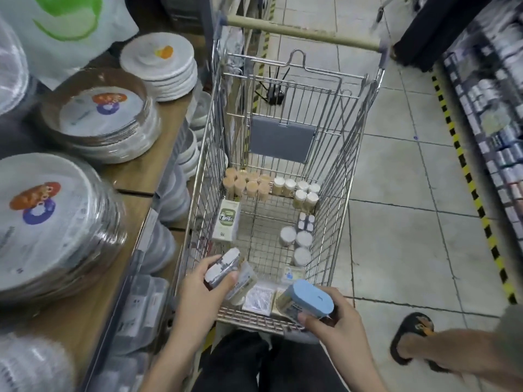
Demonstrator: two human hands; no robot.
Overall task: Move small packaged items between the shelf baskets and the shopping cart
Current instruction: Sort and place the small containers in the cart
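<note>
At the lower centre of the frame, a grey-topped pack (pixel 223 268) is gripped by the left hand (pixel 205 292) and a blue-lidded container (pixel 307 302) by the right hand (pixel 335 321) over the shopping cart (pixel 339 171), where a loose hold could be lost and either item dropped onto the small jars (pixel 300 247) below.

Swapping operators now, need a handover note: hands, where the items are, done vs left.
Left hand grips small grey-white packages over the near left corner of the shopping cart.
Right hand grips a blue-lidded container over the near right corner.
In the cart: tan-capped jars and white-capped jars at the far end, a green-white box on the left, round white lids on the right, flat packets near.
Done: many items are loaded.
Left: place both held items. Shelf baskets are not clearly visible.
</note>
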